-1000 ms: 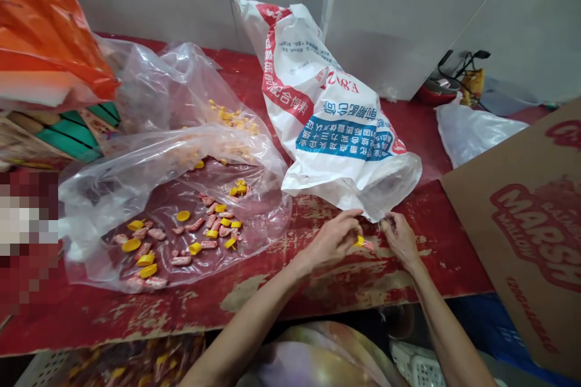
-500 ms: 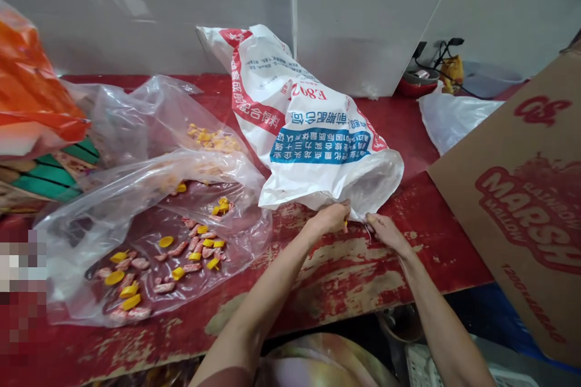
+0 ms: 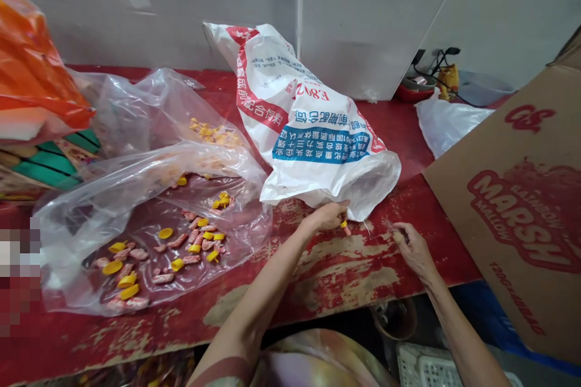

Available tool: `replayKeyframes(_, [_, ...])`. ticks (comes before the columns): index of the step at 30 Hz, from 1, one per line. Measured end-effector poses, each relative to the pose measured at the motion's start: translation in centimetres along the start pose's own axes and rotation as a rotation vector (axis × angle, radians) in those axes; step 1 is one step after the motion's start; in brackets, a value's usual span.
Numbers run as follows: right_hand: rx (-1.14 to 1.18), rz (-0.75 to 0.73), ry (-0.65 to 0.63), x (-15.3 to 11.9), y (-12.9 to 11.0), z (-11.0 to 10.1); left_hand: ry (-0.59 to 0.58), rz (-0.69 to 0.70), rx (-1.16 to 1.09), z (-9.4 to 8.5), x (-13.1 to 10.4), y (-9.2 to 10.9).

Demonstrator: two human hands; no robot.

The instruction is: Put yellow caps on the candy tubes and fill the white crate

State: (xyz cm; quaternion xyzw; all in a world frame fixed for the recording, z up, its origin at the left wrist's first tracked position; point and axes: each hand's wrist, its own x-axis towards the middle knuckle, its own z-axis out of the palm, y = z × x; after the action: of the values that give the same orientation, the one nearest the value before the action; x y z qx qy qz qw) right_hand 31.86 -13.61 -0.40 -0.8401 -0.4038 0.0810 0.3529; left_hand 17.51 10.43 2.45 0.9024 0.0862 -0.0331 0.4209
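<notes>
My left hand [image 3: 330,216] is closed at the lower lip of a white woven sack [image 3: 313,133] printed in red and blue. From under its fingers pokes a small pink speckled piece with a yellow cap [image 3: 345,228]. Whether those fingers also grip the sack is hidden. The sack lies with its mouth gaping toward the front right. Right of that mouth, apart from it, my right hand [image 3: 414,249] pinches something small and pale that I cannot make out. To the left, a clear plastic bag [image 3: 113,193] lies spread out, with several pink pieces [image 3: 163,278] and yellow caps [image 3: 166,233] on it.
A large cardboard carton [image 3: 503,205] leans in at the right. An orange bag [image 3: 31,66] stands at the far left. Behind are a white plastic bag [image 3: 447,124], a red bowl [image 3: 415,88] and cables. Below the red table's [image 3: 363,272] front edge sits a white crate [image 3: 436,369].
My right hand has left the sack's lip and moved right and slightly down. The left hand stays by the sack. The capped pink piece under it shows more clearly.
</notes>
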Motion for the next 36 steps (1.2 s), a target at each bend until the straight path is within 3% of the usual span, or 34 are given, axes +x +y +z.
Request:
replayKeyframes(2, [0.122, 0.065, 0.0, -1.0, -0.7, -0.5, 0.07, 0.053, -0.063, -0.1, -1.3, 0.7])
replayKeyframes(7, [0.287, 0.004, -0.069, -2.8, -4.7, 1.4, 0.468, 0.151, -0.479, 1.6, -5.4, 2.1])
replayKeyframes(13, [0.283, -0.163, -0.113, -2.6, -7.8, 3.5, 0.551, -0.106, -0.895, 4.1, -8.2, 1.9])
replayKeyframes(16, [0.268, -0.222, -0.161, -2.5, -8.4, 3.9, 0.63, -0.123, -1.031, 5.1, -8.6, 1.3])
replayKeyframes(19, [0.216, -0.283, -0.213, -2.7, -8.9, 4.3, 0.633, -0.13, -1.116, 6.1, -8.9, 0.9])
replayKeyframes(22, [0.172, -0.346, -0.236, -2.9, -9.6, 5.0, 0.649, -0.15, -1.077, 7.0, -9.3, 1.1])
replayKeyframes(26, [0.125, -0.446, -0.192, -3.6, -10.9, 6.3, 0.826, -0.187, -0.894, 8.2, -10.0, 1.6])
replayKeyframes(28, [0.096, -0.502, -0.178, -3.8, -11.4, 6.7, 0.806, -0.225, -0.884, 8.7, -10.4, 1.5])
replayKeyframes(32, [-0.032, -0.561, -0.406, -3.7, -11.8, 6.7, 0.696, -0.239, -0.637, 9.2, -11.8, 0.9])
replayKeyframes(36, [-0.485, -0.599, -0.602, -3.0, -11.4, 7.2, 0.61, -0.246, -0.275, 9.0, -13.7, 0.7])
